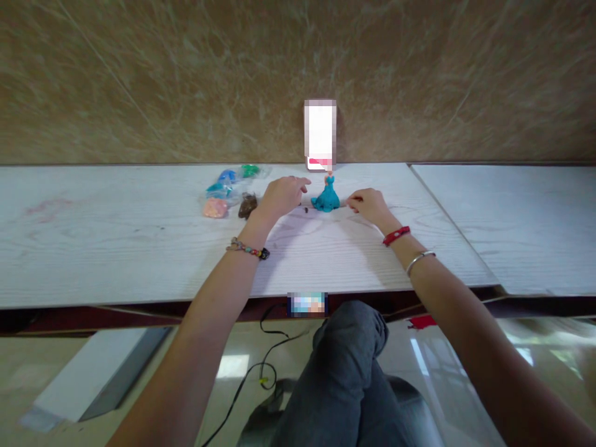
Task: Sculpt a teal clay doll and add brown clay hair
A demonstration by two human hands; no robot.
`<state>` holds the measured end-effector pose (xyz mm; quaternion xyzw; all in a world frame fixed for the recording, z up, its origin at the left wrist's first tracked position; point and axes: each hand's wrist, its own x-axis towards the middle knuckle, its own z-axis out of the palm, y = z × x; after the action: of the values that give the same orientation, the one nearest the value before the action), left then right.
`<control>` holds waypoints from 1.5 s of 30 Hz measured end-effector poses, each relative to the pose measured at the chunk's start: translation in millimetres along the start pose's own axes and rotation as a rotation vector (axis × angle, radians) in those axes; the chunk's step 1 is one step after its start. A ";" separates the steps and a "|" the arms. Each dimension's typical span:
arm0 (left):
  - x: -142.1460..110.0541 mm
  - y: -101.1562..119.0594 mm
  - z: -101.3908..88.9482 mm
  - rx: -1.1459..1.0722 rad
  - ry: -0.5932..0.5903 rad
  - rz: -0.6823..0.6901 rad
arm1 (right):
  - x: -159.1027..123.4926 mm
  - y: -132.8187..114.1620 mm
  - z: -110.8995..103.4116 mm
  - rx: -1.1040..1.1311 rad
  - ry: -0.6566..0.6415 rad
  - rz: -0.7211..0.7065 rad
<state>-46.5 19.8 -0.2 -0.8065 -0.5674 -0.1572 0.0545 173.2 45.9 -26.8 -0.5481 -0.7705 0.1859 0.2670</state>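
A small clay figure in a teal dress [326, 197] stands upright on the white table, between my two hands. My left hand [284, 195] is just left of it, index finger stretched towards the figure's upper part and the other fingers partly hidden; I see nothing held in it. To the right of the dress, my right hand [369, 202] is closed, its thumb and fingertips pressed together. Whatever they hold, if anything, is too small to make out. A dark brown crumb of clay [306, 210] lies near the dress's left side. Brown clay in a clear wrapper [247, 205] sits beside my left wrist.
Further left are wrapped lumps of pink clay [215, 208], teal clay [218, 190], blue clay [227, 176] and green clay [250, 169]. A phone [320, 133] leans on the marbled wall behind the figure. Another screen [307, 305] is at the table's front edge, near a black cable [263, 363].
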 end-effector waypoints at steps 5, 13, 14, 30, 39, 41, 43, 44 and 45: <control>-0.2 -0.1 -0.3 -0.020 -0.006 0.003 | -11.0 8.7 3.4 0.018 0.059 -0.124; -0.5 -0.4 0.5 0.024 -0.013 -0.016 | -16.2 14.0 1.3 0.288 0.046 -0.043; -0.3 -0.7 0.9 0.028 -0.015 -0.016 | -16.1 12.8 1.9 0.315 0.031 -0.021; -0.6 -8.0 2.6 0.081 -0.033 -0.026 | -26.7 9.9 0.2 0.024 -0.019 -0.224; -1.4 -11.8 3.7 0.091 -0.048 -0.045 | -52.0 15.4 6.0 -0.241 -0.016 -0.524; -1.3 -11.4 3.2 0.086 -0.073 -0.050 | -58.4 15.9 3.6 -0.304 -0.032 -0.549; -1.0 -11.1 3.1 0.089 -0.089 -0.051 | -63.3 16.3 1.4 -0.332 -0.044 -0.547; -0.7 -11.2 3.3 0.092 -0.093 -0.050 | -64.7 16.6 0.5 -0.320 -0.048 -0.542; -0.4 -11.5 3.6 0.096 -0.094 -0.046 | -65.2 16.9 -0.3 -0.288 -0.052 -0.533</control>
<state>-56.7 24.4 -4.8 -0.7962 -0.5945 -0.0928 0.0628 202.8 -10.1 -50.0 -0.3538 -0.9122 0.0120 0.2062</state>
